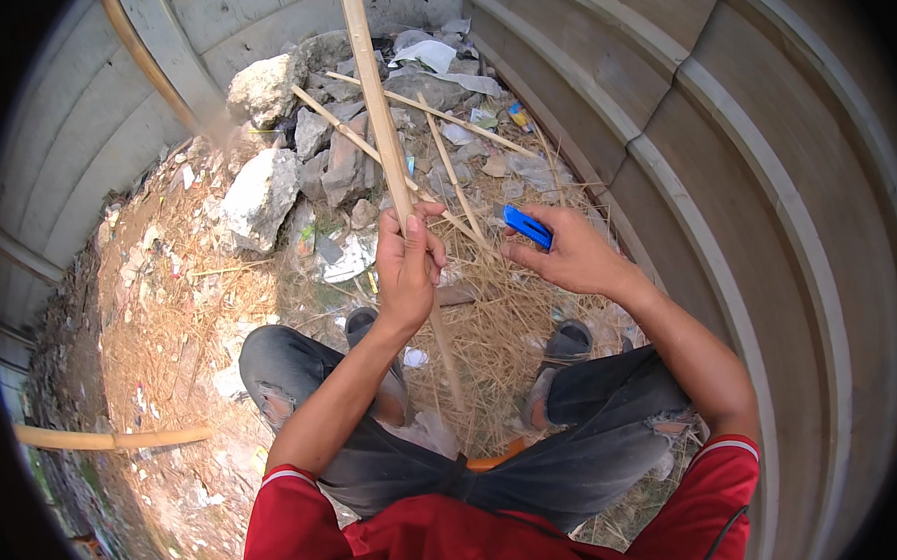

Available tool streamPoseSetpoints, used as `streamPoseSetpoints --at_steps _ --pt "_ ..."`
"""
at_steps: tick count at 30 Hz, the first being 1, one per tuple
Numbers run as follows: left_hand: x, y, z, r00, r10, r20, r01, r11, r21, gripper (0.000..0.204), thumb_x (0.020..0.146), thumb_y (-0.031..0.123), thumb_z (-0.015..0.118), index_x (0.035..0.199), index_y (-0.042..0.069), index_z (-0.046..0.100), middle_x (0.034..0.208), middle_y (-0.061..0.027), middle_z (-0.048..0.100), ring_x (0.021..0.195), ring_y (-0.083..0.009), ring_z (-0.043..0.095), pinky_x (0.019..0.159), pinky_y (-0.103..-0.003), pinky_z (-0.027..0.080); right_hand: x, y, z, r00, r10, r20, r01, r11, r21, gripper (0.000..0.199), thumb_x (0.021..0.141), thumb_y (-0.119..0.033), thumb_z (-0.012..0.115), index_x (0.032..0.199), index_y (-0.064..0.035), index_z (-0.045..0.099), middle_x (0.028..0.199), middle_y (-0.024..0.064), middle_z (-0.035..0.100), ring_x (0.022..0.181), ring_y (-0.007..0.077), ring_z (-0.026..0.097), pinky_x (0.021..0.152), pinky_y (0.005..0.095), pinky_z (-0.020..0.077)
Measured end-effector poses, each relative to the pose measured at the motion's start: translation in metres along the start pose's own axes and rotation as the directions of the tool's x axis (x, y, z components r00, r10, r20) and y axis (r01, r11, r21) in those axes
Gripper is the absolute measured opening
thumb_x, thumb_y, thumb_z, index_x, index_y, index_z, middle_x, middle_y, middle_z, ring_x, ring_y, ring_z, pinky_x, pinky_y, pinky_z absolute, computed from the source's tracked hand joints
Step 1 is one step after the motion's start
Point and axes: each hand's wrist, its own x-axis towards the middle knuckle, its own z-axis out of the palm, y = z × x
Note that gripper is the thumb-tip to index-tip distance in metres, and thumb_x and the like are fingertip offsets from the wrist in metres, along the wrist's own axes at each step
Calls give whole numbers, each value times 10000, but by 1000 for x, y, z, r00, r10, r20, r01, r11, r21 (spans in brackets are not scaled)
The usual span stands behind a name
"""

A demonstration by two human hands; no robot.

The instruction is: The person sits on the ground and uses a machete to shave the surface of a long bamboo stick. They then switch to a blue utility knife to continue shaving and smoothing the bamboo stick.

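A long, pale bamboo strip [374, 102] runs from the top of the view down between my knees. My left hand [406, 263] is closed round it at about the middle of the view, and the strip's lower end shows blurred below the wrist. To the right, my right hand [575, 251] grips a blue utility knife [527, 227], held apart from the strip. Whether its blade is out, I cannot make out. Under both hands lies a heap of thin bamboo shavings [502, 317].
Rough stones [262, 197] and several loose bamboo sticks [451, 170] lie ahead, amid litter. A corrugated metal wall [733, 192] stands close on the right. At the left, one bamboo pole [143, 46] leans on a pale wall [70, 133], and another pole [111, 439] lies lower down.
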Motion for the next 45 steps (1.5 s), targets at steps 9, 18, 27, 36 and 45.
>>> streamPoseSetpoints --at_steps 9,18,27,36,45 --pt "3 -3 10 929 291 -229 -284 957 63 339 1029 292 572 1174 -14 575 1284 -166 601 1054 -206 646 938 -349 544 -2 -11 33 984 -126 -126 130 991 27 477 846 -263 761 1214 -47 549 785 179 681 699 344 681 645 433 512" --pt "-32 -10 31 979 -171 -109 136 953 -272 464 1004 311 607 1293 -51 575 1187 -186 670 998 -232 698 867 -354 600 10 -8 37 842 51 -538 222 874 432 468 898 -118 724 1214 -53 385 761 57 615 637 81 538 553 257 409" --pt "-50 -13 38 925 -371 -76 323 878 -354 545 1037 416 509 1402 15 454 1271 -196 633 965 -220 671 842 -347 552 31 -3 32 790 400 -465 3 756 655 532 909 -223 736 1203 3 355 877 75 615 801 112 577 679 273 464" --pt "-72 83 18 893 -229 387 163 967 197 468 1048 273 535 1425 7 454 1241 -200 623 1047 -245 665 860 -363 542 39 32 17 843 510 -173 -84 442 893 275 917 -79 589 1162 -34 472 862 70 625 469 59 391 406 259 294" --pt "-29 52 -40 557 -774 301 562 618 550 451 1050 282 536 1410 24 453 936 -136 721 689 -196 724 597 -283 547 41 34 10 893 447 59 -259 402 878 150 945 -191 645 1019 -73 590 810 -14 562 477 31 360 432 238 264"
